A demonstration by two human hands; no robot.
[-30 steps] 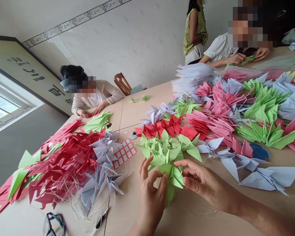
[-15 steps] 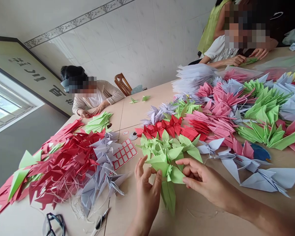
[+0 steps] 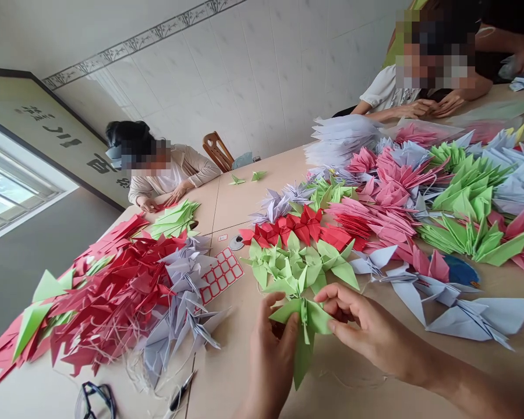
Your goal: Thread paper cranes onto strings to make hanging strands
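Observation:
Near the table's front edge, a light green folded paper piece (image 3: 304, 326) is pinched between both my hands. My left hand (image 3: 276, 343) has thumb and fingers closed on its left wing. The right wing is between the thumb and fingers of my right hand (image 3: 353, 317). One pointed green flap hangs down toward me below my fingers. Just beyond lies a cluster of light green folded papers (image 3: 283, 262), and behind that a row of red folded papers (image 3: 288, 228).
A red paper heap (image 3: 126, 291) and pale violet pieces (image 3: 174, 314) lie left. Glasses (image 3: 95, 401) and a dark-handled tool (image 3: 181, 393) are at the front. White folded papers (image 3: 458, 308) lie right. Two people (image 3: 166, 171) (image 3: 419, 93) sit across the table.
My left hand has moved slightly right and closed on the green piece's wing. The green piece's centre folds have come lower and more upright. At the back right, a person's hands have come closer together.

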